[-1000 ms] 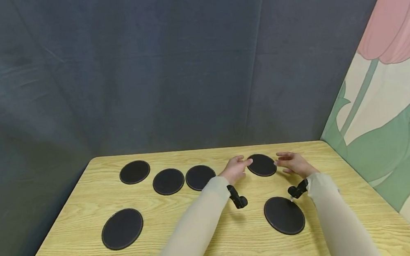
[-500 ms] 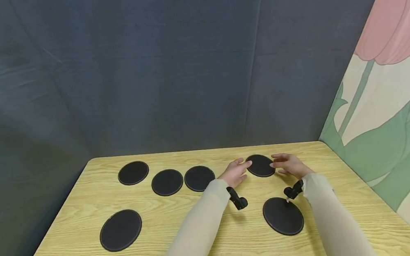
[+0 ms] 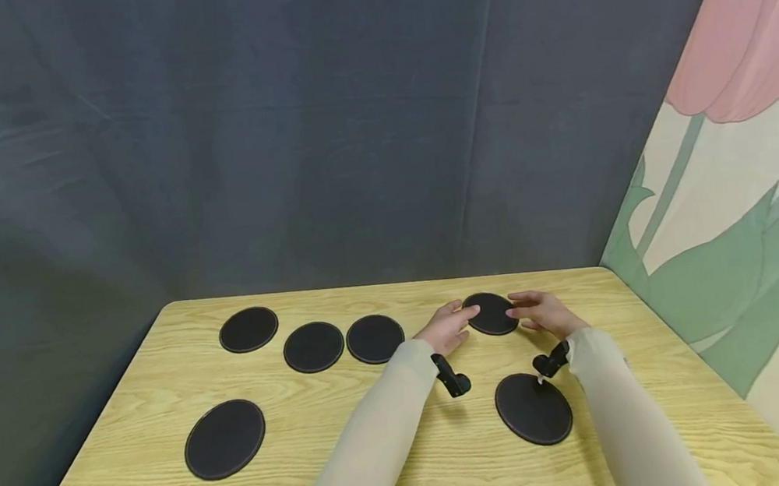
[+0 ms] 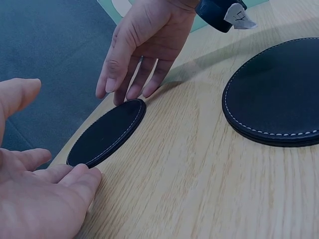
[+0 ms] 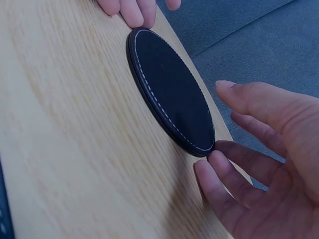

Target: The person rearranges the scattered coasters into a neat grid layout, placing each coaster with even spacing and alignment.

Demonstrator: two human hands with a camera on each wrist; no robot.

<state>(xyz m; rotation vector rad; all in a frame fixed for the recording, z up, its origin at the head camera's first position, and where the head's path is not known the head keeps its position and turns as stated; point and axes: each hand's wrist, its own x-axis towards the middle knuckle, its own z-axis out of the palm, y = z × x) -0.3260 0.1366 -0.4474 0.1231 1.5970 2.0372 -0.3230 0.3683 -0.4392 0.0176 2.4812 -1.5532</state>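
Observation:
A round black coaster (image 3: pixel 492 314) with pale edge stitching lies at the back right of the wooden table, between both hands. In the head view my left hand (image 3: pixel 445 328) is at its left side, thumb held above the rim. The left wrist view shows those fingertips right at the near edge of the coaster (image 4: pixel 107 133), palm turned up. On the opposite side is my right hand (image 3: pixel 546 314), its thumb raised. Its lower fingertips meet the edge of the coaster (image 5: pixel 172 92) in the right wrist view. The fingers of both hands are loosely extended, not curled round it.
Another black coaster (image 3: pixel 534 410) lies nearer, beside the right forearm. To the left are several more: a middle pair including one coaster (image 3: pixel 313 347), a back-left coaster (image 3: pixel 248 329) and a front-left coaster (image 3: pixel 225 439). A dark curtain (image 3: pixel 323 140) stands behind the table (image 3: pixel 355 465).
Both hands have closed in slightly on the back-right coaster, the right one moving left. The coasters keep their places on the table, while the head view has shifted a little.

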